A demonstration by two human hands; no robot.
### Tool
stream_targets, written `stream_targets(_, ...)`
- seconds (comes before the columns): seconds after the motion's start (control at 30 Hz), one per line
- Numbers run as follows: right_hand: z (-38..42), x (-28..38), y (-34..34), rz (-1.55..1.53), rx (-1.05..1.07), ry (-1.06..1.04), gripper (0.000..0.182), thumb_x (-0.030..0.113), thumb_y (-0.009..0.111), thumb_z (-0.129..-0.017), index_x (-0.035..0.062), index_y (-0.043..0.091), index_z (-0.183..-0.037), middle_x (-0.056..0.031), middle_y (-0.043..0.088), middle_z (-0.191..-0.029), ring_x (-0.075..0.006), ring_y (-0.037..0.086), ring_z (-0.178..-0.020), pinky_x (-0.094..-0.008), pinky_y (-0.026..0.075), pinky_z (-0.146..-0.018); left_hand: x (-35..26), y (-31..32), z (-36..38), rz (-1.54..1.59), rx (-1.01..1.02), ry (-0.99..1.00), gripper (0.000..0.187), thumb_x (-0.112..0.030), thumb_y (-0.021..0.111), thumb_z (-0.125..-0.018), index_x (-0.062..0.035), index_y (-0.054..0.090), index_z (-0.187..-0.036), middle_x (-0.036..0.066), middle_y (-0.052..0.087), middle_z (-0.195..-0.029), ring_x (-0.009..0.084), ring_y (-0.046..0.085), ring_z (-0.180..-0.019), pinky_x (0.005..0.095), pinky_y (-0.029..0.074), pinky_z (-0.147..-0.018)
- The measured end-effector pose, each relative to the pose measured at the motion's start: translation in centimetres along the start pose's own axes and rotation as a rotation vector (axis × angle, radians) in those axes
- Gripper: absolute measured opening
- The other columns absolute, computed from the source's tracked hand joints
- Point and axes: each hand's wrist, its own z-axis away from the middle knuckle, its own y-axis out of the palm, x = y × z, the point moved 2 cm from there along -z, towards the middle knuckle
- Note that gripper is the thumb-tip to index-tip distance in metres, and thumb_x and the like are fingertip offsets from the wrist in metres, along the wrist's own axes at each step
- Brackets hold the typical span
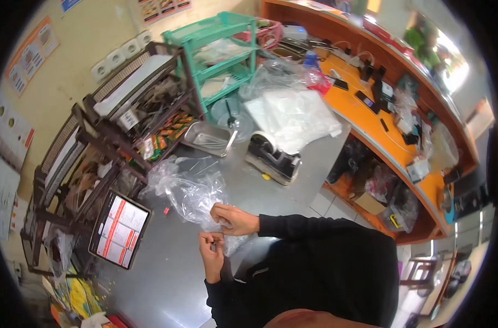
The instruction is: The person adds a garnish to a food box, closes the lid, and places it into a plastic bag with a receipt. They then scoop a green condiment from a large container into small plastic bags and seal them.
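A clear plastic bag (197,191) lies crumpled on the metal table, its near end gathered at my hands. My right hand (235,218) is closed in a pinch on the bag's gathered part. Just below it, my left hand (210,252) has its fingers curled and pinched close to the right fingertips, at the same plastic. Part of the bag also shows beneath the hands, near the dark sleeves. What exactly lies between the fingertips is too small to make out. A small red scrap (166,210) sits left of the bag.
A tablet (121,229) leans at the left before dark racks (85,158). Behind the bag are a metal tray (208,138), a black tape dispenser (273,158) and a stack of white plastic bags (295,117). A green shelf (219,33) and orange counter (363,87) stand beyond.
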Motion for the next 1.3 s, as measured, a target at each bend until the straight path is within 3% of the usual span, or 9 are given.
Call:
stream_targets(0.23, -0.8, 1.0, -2.2, 0.147, -0.534, -0.264, 0.049, 0.024, 0.071, -0.064, -0.0018, 0.048, -0.098, -0.014, 0.05, -0.097, -0.0291, 0.049, -0.09, -0.0344, 0.039, -0.08, 4.8, -2.4, 2.0, 0.351, -0.608, 0.001, 0.048, -0.028, 0.041, -0.09, -0.0023, 0.025, -0.128, 0.011, 0.033, -0.124, 0.019, 0.031, -0.116, 0.0331, 0.029, -0.096)
stream_targets(0.37, -2.1, 2.3, -1.2, 0.4, 0.063, -0.476, 0.022, 0.015, 0.06, -0.067, -0.0028, 0.053, -0.079, -0.012, 0.052, -0.08, -0.027, 0.048, -0.085, -0.0341, 0.042, -0.075, 3.4, 4.2, 1.5, 0.337, -0.628, -0.198, 0.061, -0.04, 0.036, -0.09, -0.0005, 0.017, -0.133, 0.014, 0.019, -0.139, 0.0203, 0.019, -0.128, 0.0323, 0.013, -0.105)
stream_targets(0.43, -2.3, 4.3, -7.9, 0.23, 0.049, -0.421, 0.023, 0.01, 0.057, -0.064, -0.0003, 0.054, -0.085, -0.0115, 0.052, -0.079, -0.0263, 0.05, -0.082, -0.0344, 0.044, -0.072, -0.9, 4.7, -0.4, -0.846, -0.277, -0.384, 0.067, -0.039, 0.045, -0.087, -0.0041, 0.014, -0.135, 0.016, 0.015, -0.14, 0.0249, 0.016, -0.13, 0.0362, 0.016, -0.104)
stream_targets(0.53, -3.0, 2.7, -25.1, 0.653, -0.047, -0.477, 0.033, 0.006, 0.052, -0.071, 0.0018, 0.054, -0.104, -0.0132, 0.056, -0.085, -0.0245, 0.057, -0.069, -0.0316, 0.047, -0.064, -10.1, 12.2, -7.8, 0.597, -0.35, 0.563, 0.07, -0.043, 0.051, -0.082, -0.0096, 0.016, -0.133, 0.017, 0.028, -0.133, 0.0335, 0.03, -0.12, 0.0442, 0.026, -0.1)
stream_targets(0.87, 1.1, 0.4, -102.4, 0.195, 0.01, -0.242, 0.051, 0.014, 0.053, -0.083, 0.0089, 0.033, -0.13, -0.0111, 0.041, -0.125, -0.0249, 0.053, -0.098, -0.0347, 0.049, -0.075, -11.0, 24.9, -12.1, -0.43, -1.212, 0.356, 0.053, -0.037, 0.045, -0.088, -0.0037, 0.025, -0.124, 0.018, 0.041, -0.12, 0.0277, 0.047, -0.104, 0.039, 0.038, -0.091)
stream_targets(1.0, 4.1, -7.4, -110.8, 0.095, -0.824, 0.055, 0.05, 0.012, 0.051, -0.083, 0.0106, 0.035, -0.129, -0.0031, 0.042, -0.126, -0.018, 0.052, -0.088, -0.0288, 0.048, -0.065, -5.1, 21.6, 1.7, -0.642, -1.578, 0.044, 0.052, -0.037, 0.045, -0.088, -0.0053, 0.026, -0.124, 0.017, 0.045, -0.117, 0.0253, 0.05, -0.099, 0.0356, 0.041, -0.087)
stream_targets(1.07, 2.1, -17.5, -123.8, 1.279, -0.641, -0.714, 0.037, 0.022, 0.05, -0.083, 0.0111, 0.045, -0.118, -0.001, 0.049, -0.11, -0.0128, 0.052, -0.079, -0.0245, 0.046, -0.059, -3.8, 22.8, 4.7, -0.666, -1.695, -0.053, 0.051, -0.036, 0.046, -0.088, -0.0063, 0.025, -0.124, 0.017, 0.044, -0.117, 0.0257, 0.05, -0.099, 0.0352, 0.041, -0.087)
stream_targets(1.2, 5.0, -24.6, -122.3, -0.357, -0.998, -0.299, 0.023, 0.022, 0.053, -0.079, 0.0043, 0.051, -0.094, -0.0058, 0.053, -0.07, -0.0153, 0.054, -0.061, -0.0296, 0.047, -0.055, -3.6, 25.1, 8.8, -0.664, -1.788, -0.156, 0.048, -0.032, 0.045, -0.088, -0.0092, 0.025, -0.125, 0.018, 0.04, -0.12, 0.0277, 0.047, -0.102, 0.0372, 0.039, -0.088)
stream_targets(1.3, 5.4, -32.1, -122.6, 0.318, -1.062, -0.018, 0.026, 0.023, 0.052, -0.08, 0.0038, 0.05, -0.096, -0.0065, 0.053, -0.074, -0.0158, 0.053, -0.065, -0.0299, 0.046, -0.058, -4.1, 25.8, 10.7, -0.742, -1.766, -0.249, 0.045, -0.026, 0.045, -0.087, -0.0102, 0.026, -0.124, 0.015, 0.042, -0.115, 0.0253, 0.047, -0.099, 0.0351, 0.04, -0.083)
